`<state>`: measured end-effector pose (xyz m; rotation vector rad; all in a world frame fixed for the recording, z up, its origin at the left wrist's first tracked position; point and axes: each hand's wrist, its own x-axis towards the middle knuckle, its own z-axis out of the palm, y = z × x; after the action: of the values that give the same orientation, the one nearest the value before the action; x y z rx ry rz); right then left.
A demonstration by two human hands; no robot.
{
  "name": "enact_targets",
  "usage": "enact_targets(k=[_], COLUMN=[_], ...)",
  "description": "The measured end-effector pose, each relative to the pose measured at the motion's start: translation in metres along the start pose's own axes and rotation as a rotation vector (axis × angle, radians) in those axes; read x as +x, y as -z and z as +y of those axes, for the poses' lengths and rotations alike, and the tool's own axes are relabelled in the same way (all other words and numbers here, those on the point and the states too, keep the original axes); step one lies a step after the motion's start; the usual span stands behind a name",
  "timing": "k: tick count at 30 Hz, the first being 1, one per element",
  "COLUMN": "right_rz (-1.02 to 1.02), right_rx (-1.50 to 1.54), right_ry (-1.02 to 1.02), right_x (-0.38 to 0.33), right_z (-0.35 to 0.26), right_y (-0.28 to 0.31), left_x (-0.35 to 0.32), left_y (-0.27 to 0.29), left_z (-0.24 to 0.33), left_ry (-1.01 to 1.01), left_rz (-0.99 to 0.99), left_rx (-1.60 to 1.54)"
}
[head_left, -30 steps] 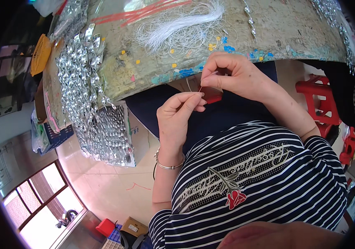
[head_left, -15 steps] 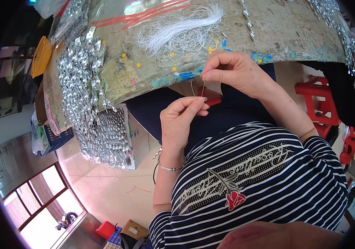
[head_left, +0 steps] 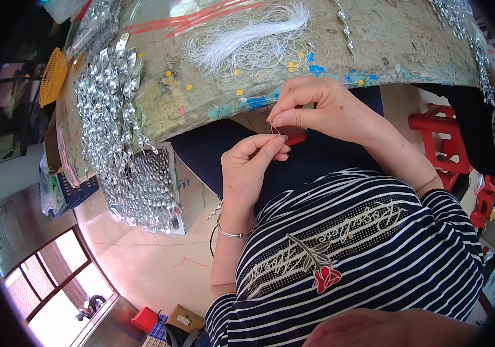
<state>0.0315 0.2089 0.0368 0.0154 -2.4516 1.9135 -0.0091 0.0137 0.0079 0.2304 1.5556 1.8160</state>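
A short loop of thin white string [head_left: 277, 130] runs between my two hands, just in front of the table's near edge. The fingertips of my left hand [head_left: 251, 165] pinch its lower end. Slightly higher, my right hand [head_left: 316, 109] pinches the upper part between thumb and forefinger. On the table beyond lies a bundle of white strings [head_left: 250, 43], its loose ends tangled around it. Shiny silver twisted strips [head_left: 111, 95] hang over the table's edge to the left of my hands.
The worn wooden table [head_left: 363, 52] carries red strips [head_left: 195, 20] and one silver spiral strip [head_left: 345, 29]. A yellow basket [head_left: 54, 77] stands at the left. Red stools [head_left: 441, 136] are on the right; a red container [head_left: 145, 319] and a cardboard box [head_left: 185, 318] lie low on the floor.
My right hand has moved down and left, closer to my left hand. The string between them now bends into a smaller loop. My left hand has barely shifted.
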Motion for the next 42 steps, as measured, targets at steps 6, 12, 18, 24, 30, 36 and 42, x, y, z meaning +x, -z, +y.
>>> enact_targets(k=[6, 12, 18, 24, 30, 36, 42], right_rz=[-0.041, -0.042, -0.019, -0.028, 0.078, 0.016, -0.008], right_rx=[0.014, -0.011, 0.048, 0.099, 0.282, 0.337, 0.314], right_ry=[-0.06, -0.034, -0.081, -0.1, -0.183, -0.25, -0.21], right_x=[0.002, 0.004, 0.002, -0.001, -0.005, -0.013, -0.012], right_z=[0.001, 0.006, 0.006, 0.006, 0.018, 0.016, 0.014], right_y=[-0.003, 0.001, 0.0, -0.004, -0.001, -0.005, -0.008], left_x=[0.0, -0.002, 0.002, 0.005, 0.004, 0.003, 0.001], left_y=[0.0, 0.004, -0.003, -0.005, -0.006, -0.002, -0.002], left_z=[-0.003, -0.001, 0.006, 0.006, 0.004, 0.001, 0.0], left_ry=[-0.015, 0.007, -0.061, -0.083, -0.107, -0.089, -0.092], left_rz=[0.009, -0.002, 0.035, 0.077, 0.128, 0.072, 0.064], left_rx=[0.06, 0.038, -0.07, -0.021, -0.054, -0.069, -0.065])
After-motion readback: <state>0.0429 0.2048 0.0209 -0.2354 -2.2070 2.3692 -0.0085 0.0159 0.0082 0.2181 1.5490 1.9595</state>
